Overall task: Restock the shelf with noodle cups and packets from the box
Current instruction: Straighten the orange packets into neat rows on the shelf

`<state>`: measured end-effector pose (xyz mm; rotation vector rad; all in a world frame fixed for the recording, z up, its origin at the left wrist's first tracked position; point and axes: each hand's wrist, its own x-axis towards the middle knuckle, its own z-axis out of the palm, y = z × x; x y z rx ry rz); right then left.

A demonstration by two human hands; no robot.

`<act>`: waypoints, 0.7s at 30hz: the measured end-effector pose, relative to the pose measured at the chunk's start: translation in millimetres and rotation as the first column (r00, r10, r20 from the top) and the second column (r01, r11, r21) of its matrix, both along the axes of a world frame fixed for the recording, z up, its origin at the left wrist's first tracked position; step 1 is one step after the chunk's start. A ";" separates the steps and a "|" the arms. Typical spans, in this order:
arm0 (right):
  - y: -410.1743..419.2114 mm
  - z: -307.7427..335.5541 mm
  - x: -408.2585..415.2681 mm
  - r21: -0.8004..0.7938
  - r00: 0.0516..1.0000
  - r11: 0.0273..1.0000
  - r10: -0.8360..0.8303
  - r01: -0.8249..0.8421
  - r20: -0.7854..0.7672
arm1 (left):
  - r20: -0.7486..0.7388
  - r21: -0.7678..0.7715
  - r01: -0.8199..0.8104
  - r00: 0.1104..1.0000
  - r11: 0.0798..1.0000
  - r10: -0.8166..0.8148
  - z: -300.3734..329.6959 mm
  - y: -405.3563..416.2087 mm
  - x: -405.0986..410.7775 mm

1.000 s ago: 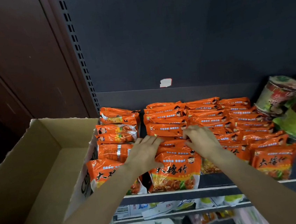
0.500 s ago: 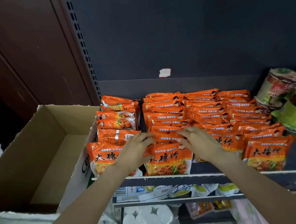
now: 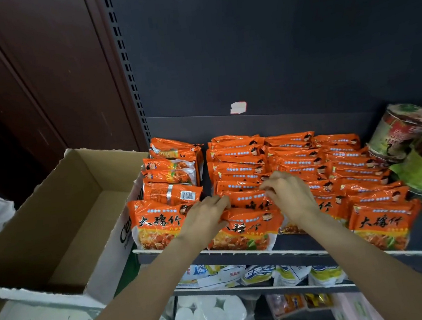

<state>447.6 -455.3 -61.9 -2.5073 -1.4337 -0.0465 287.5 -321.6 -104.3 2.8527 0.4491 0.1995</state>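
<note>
Your two hands work the second of four rows of orange noodle packets (image 3: 240,180) on the dark shelf (image 3: 305,250); your left hand (image 3: 205,219) rests on the front packet (image 3: 248,230) of that row, fingers curled at its top edge, though you cannot tell whether they pinch it; your right hand (image 3: 290,197) has its fingertips drawn together on the packet just behind (image 3: 248,199), seemingly nipping its upper seam; the leftmost row shows about six packets, the others run deeper and overlap too tightly to count; three noodle cups (image 3: 405,131) lie tilted on the shelf's right end, a fourth barely showing at the frame edge; one open cardboard box (image 3: 54,218) sits touching the shelf's left side, its visible floor bare; below, two lower shelves hold pale bags.
</note>
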 end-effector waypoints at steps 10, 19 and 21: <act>-25.6 -15.3 3.0 -0.238 0.964 0.957 0.106 -0.165 -0.244 | 0.076 0.032 -0.082 0.994 0.996 0.079 -4.9 -23.2 10.8; -18.0 -36.1 -13.2 -0.242 0.986 0.955 0.166 -0.169 -0.032 | -0.143 0.251 -0.007 0.989 0.968 0.044 -1.2 -10.5 10.7; -14.2 -40.2 -16.8 -0.251 0.986 0.957 0.161 -0.144 0.050 | -0.135 0.319 -0.027 0.988 0.947 0.074 -0.8 -11.7 11.2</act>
